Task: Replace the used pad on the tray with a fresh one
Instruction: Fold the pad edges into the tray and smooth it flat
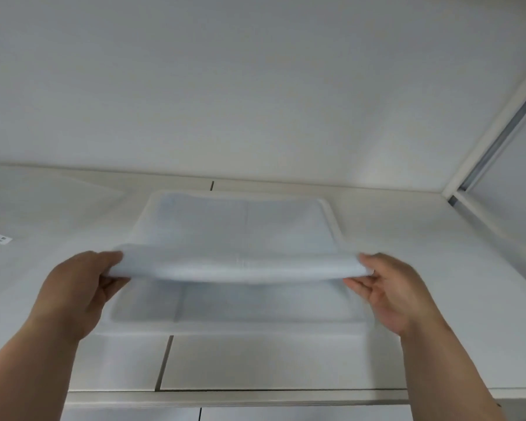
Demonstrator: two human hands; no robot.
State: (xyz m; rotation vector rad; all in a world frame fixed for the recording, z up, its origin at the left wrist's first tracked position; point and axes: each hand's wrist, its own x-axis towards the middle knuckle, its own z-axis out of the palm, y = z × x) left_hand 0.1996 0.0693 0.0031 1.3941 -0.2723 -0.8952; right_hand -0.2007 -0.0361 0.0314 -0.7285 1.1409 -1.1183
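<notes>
While both hands pinch its near edge, pale blue pad (240, 226), left hand (79, 287), right hand (395, 293), white tray (225, 329)

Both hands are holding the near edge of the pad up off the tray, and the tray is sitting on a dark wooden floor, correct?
Not quite. The head view shows the left hand and right hand lifting the near edge of the pad off the tray, but the floor is pale white tile, not dark wood.
</notes>
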